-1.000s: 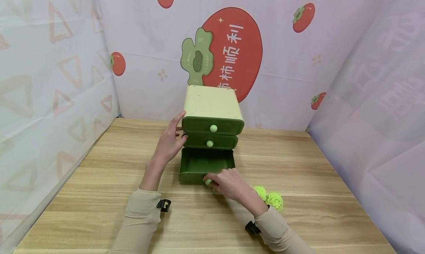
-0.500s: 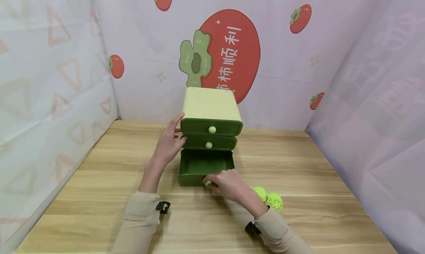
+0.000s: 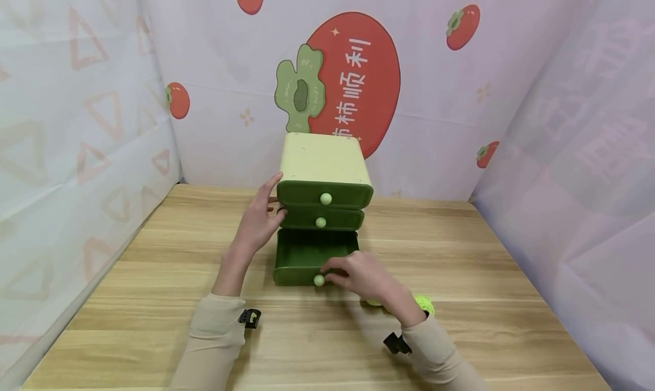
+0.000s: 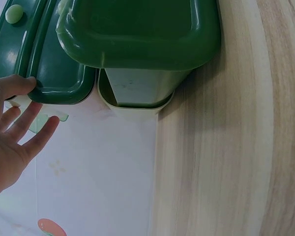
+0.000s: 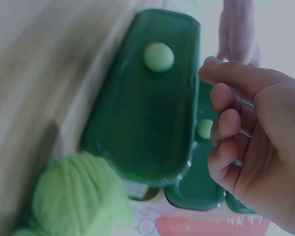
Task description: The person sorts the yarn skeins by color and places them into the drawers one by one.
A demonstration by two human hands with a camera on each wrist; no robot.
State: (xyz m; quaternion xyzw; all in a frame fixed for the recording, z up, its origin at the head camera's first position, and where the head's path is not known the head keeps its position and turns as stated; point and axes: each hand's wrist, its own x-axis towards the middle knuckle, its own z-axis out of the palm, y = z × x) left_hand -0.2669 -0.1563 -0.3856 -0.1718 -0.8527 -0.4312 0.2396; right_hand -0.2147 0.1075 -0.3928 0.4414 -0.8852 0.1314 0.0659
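A small cabinet with a cream top [image 3: 324,158] and green drawers stands at the back middle of the table. Its bottom drawer [image 3: 294,276] is pulled out, and the inside that shows is bare green. My left hand [image 3: 256,221] rests at the cabinet's left side, thumb [image 4: 20,84] against the drawer fronts and the other fingers spread straight. Just right of the bottom drawer's pale green knob [image 3: 319,280], my right hand [image 3: 364,274] hovers with loosely bent fingers, apart from the knob and holding nothing in the right wrist view [image 5: 265,132].
Bright green yarn balls [image 3: 424,304] lie on the wooden table [image 3: 486,300] by the right forearm, partly hidden by it. One yarn ball [image 5: 78,196] shows large in the right wrist view. A printed cloth [image 3: 225,50] hangs behind, with cloth walls at both sides.
My right hand has let go of the bottom drawer's knob and shifted slightly right, its fingers loosening. The drawer stays out, and my left hand keeps its place at the cabinet.
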